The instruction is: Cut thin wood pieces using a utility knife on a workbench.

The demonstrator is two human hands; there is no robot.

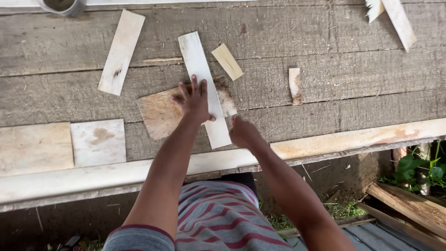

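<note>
My left hand [194,101] lies flat with its fingers spread on a long white wooden strip [199,60], pressing it onto a brown, rough-edged plywood piece [158,115] underneath. The strip runs from the upper middle of the grey plank bench [325,69] down toward its front edge. My right hand [244,132] is curled and blurred just right of the strip's lower end. A small reddish tip shows at its top, but I cannot tell if it holds anything.
Scraps lie around: a white strip [121,52] at left, a small yellowish offcut [227,61], a short pale piece [294,85], and two flat boards [98,142] at lower left. A grey cup [62,5] stands top left. Planks [409,204] and plants [418,167] lie below right.
</note>
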